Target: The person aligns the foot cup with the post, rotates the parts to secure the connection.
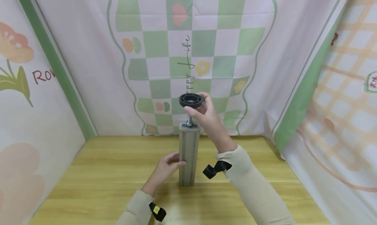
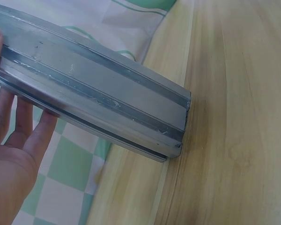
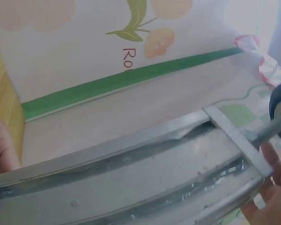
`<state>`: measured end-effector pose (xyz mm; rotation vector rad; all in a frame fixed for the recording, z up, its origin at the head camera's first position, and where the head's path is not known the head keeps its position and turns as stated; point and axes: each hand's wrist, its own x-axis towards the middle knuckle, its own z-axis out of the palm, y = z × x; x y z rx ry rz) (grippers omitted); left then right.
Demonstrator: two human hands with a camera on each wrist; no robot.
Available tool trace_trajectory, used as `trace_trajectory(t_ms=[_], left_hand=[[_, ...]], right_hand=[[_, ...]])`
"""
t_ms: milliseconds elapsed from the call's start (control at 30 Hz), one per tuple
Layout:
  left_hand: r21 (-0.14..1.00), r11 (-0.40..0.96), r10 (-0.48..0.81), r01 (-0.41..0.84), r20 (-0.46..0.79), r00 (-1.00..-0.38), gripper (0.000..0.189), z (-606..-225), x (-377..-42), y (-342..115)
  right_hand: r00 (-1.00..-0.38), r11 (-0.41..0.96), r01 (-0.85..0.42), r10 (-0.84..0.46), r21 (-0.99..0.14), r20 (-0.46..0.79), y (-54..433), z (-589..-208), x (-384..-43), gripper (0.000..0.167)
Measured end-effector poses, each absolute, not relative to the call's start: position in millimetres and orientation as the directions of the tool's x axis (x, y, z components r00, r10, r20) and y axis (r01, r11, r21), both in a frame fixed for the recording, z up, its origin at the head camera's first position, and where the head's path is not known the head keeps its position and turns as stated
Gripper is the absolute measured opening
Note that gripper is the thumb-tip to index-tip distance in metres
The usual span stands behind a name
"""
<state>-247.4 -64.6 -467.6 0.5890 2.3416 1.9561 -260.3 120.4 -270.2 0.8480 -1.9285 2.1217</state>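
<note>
A grey aluminium profile post (image 1: 188, 156) stands upright on the wooden table, with grooves running down its sides. From its capped top rises a metal threaded rod (image 1: 189, 121), which carries a round black foot (image 1: 190, 101) with a slotted rim. My right hand (image 1: 206, 112) grips that black foot by its edge, thumb in front and fingers behind. Lower down, my left hand (image 1: 166, 167) holds the post from its left side, thumb across the near face. In the left wrist view the lower end of the post (image 2: 107, 89) meets the tabletop.
The wooden table (image 1: 117, 172) spreads around the post. Printed cloth curtains (image 1: 165, 64) hang behind it and along both sides. Both wrists wear black camera straps (image 1: 216, 170) over beige sleeves.
</note>
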Motion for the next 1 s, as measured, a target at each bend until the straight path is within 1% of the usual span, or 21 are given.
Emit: trace_trajectory(t_ms=[100, 167, 233, 367, 533, 600, 733, 800, 900, 1000], left_hand=[[0.958, 0.132, 0.304, 0.255, 0.206, -0.930, 0.039, -467.4, -247.6, -64.4], [0.959, 0.132, 0.303, 0.250, 0.201, -0.931, 0.039, -467.9, -247.9, -64.1], [0.960, 0.135, 0.302, 0.247, 0.197, -0.933, 0.039, -468.4, -248.1, -63.8], [0.957, 0.145, 0.301, 0.251, 0.199, -0.933, 0.038, -468.9, -248.2, -63.8], [0.957, 0.149, 0.297, 0.249, 0.197, -0.934, 0.038, -467.2, -246.9, -64.4], [0.958, 0.147, 0.296, 0.246, 0.195, -0.935, 0.038, -466.7, -246.4, -64.4], [0.957, 0.155, 0.297, 0.244, 0.191, -0.936, 0.039, -467.3, -246.2, -64.6], [0.955, 0.160, 0.299, 0.248, 0.193, -0.934, 0.040, -467.9, -246.5, -64.8], [0.954, 0.159, 0.302, 0.255, 0.199, -0.932, 0.040, -468.4, -246.6, -65.1], [0.952, 0.158, 0.306, 0.262, 0.205, -0.930, 0.040, -469.0, -246.9, -65.2]], right_hand=[[-0.834, -0.078, -0.511, -0.195, -0.856, 0.516, 116.2, -268.4, -255.2, 0.063], [-0.824, -0.040, -0.543, -0.163, -0.839, 0.542, 114.5, -267.8, -253.4, 0.066], [-0.810, -0.044, -0.566, -0.158, -0.823, 0.565, 114.0, -267.5, -252.9, 0.073], [-0.796, -0.087, -0.567, -0.197, -0.819, 0.572, 115.9, -267.8, -255.1, 0.085], [-0.784, -0.108, -0.563, -0.241, -0.819, 0.571, 119.3, -268.1, -258.3, 0.089], [-0.769, -0.132, -0.567, -0.267, -0.813, 0.580, 120.9, -267.6, -260.2, 0.088], [-0.739, -0.165, -0.565, -0.335, -0.808, 0.585, 123.6, -264.3, -264.7, 0.078], [-0.727, -0.183, -0.552, -0.373, -0.814, 0.577, 124.8, -262.6, -267.2, 0.078], [-0.717, -0.235, -0.492, -0.436, -0.838, 0.544, 126.7, -261.5, -270.6, 0.077], [-0.700, -0.283, -0.426, -0.498, -0.859, 0.511, 128.3, -260.3, -272.7, 0.069]])
